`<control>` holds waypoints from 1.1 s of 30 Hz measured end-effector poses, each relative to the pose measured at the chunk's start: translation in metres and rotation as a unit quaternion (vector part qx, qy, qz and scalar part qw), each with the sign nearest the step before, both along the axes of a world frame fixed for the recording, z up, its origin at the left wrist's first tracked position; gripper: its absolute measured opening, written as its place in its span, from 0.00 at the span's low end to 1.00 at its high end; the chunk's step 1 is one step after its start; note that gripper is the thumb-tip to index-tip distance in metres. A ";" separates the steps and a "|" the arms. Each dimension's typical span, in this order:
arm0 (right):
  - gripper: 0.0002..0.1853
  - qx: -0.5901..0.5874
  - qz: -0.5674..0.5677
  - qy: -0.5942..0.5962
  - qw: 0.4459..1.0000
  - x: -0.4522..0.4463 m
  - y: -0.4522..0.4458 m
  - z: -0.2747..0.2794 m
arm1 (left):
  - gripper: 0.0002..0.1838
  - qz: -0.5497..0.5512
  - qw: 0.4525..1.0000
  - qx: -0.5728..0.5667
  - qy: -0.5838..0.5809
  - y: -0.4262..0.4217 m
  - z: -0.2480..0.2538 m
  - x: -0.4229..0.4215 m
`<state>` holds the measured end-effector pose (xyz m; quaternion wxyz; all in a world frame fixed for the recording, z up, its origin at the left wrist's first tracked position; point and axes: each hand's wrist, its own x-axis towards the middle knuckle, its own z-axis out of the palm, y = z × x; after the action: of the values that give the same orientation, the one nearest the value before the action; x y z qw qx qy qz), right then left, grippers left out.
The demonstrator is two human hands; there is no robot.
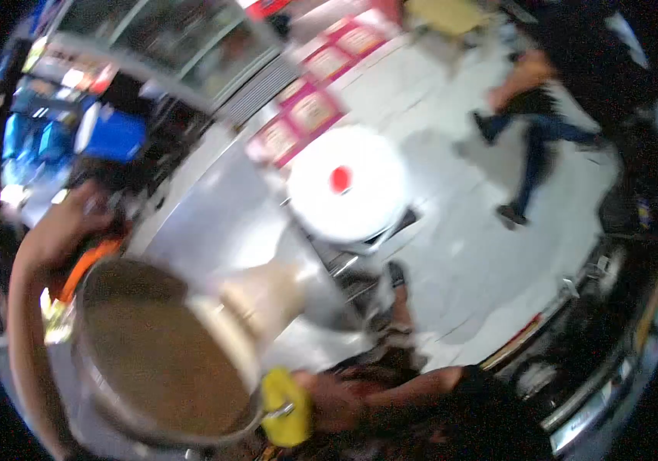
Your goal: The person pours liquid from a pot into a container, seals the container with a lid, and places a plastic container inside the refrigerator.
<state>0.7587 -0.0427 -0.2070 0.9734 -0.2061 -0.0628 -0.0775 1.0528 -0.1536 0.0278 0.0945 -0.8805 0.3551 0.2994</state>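
A large metal pot [167, 353] with brownish contents, tilted in the view, fills the lower left. My right hand [325, 399] is closed around a yellow cloth [287, 407] at the pot's near right rim. On the pot's far left side, beside an orange cloth [87, 265], is my left hand [87, 211], blurred, its fingers unclear. A cream-coloured container [264, 300] is next to the pot's rim, over the steel counter [221, 200]. Beyond the counter's edge is a round white lid [371, 184] with a red centre.
Pink-and-white boxes [314, 111] line the floor by a glass-fronted cabinet [191, 46]. Another person's legs [536, 161] are at the upper right. A blue container [114, 137] stands at the left. Dark stove-like equipment [575, 338] is on the right.
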 end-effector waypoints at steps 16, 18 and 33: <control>0.14 -0.156 -0.124 0.146 0.969 0.003 0.052 -0.018 | 0.12 0.024 0.984 -0.152 -0.084 0.028 0.013 -0.006; 0.15 -0.195 -0.134 0.129 0.963 0.013 0.057 -0.019 | 0.12 0.006 0.988 -0.124 -0.094 0.029 0.018 -0.006; 0.13 0.163 -0.122 -0.014 0.979 -0.005 0.032 0.008 | 0.10 -0.004 0.973 -0.225 -0.047 0.045 0.009 0.007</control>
<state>0.7533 -0.0104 -0.1986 0.9761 -0.0501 -0.0369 -0.2080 1.0600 -0.1091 0.0365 -0.0878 -0.8910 0.4120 0.1694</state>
